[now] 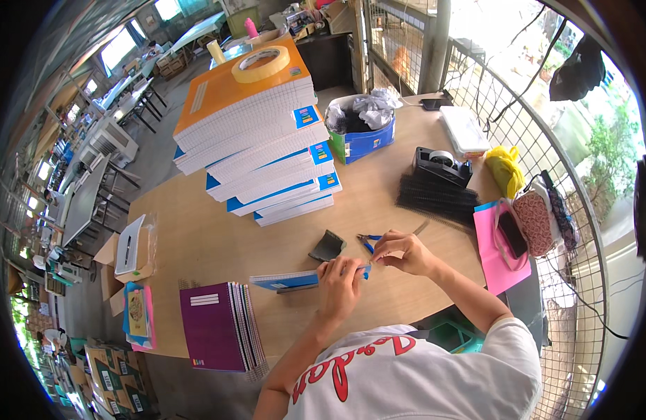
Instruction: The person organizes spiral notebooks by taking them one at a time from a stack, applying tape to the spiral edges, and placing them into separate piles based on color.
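Note:
My left hand (340, 283) is closed round a blue-covered notebook (288, 281) standing on its edge near the front of the table. At the notebook's right end my right hand (407, 253) pinches with thumb and forefinger; what is between them is too small to make out. Just beyond my fingers lie blue-handled pliers (367, 240), partly hidden by my right hand. Left of the pliers sits a small dark curved piece (328, 246). A pile of purple spiral notebooks (212, 326) rests at the table's front left edge.
A tall notebook stack (267, 150) bears a tape roll (260, 64). Behind are a box of crumpled paper (368, 140) and a tape dispenser (442, 168). Black binding coils (435, 199), a pink folder (498, 259) and a patterned pouch (535, 222) lie right, beside a wire-mesh barrier (578, 210).

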A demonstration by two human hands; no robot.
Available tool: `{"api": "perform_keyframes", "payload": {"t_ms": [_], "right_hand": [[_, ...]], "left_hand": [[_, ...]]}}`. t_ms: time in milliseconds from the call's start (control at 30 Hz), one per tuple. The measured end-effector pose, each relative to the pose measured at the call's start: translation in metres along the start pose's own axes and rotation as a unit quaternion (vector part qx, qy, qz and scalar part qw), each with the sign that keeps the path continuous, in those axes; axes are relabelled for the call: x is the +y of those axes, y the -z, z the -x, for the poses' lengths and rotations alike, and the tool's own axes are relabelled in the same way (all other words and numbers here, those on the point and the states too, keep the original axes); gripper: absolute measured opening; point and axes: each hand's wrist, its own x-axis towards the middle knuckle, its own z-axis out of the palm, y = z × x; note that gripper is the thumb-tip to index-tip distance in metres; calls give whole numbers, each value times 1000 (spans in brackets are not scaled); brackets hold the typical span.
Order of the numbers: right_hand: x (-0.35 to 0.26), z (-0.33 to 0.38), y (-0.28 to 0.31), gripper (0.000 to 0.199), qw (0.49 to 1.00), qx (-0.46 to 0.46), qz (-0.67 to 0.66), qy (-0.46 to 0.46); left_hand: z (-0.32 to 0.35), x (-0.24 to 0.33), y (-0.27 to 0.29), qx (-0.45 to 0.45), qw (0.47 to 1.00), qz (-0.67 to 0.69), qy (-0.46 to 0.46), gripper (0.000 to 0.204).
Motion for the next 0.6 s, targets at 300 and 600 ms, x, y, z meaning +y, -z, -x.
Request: {"api": "perform_keyframes", "payload": {"t_ms": [300,600], "right_hand": [[-21,3,-4,14,989,-46,11,-141],[-18,6,-18,18,979,-80,182,-35]], "left_hand": [[0,1,-2,13,1000,-8,12,16],[6,-4,-1,-6,1000,-7,-4,16]]}}
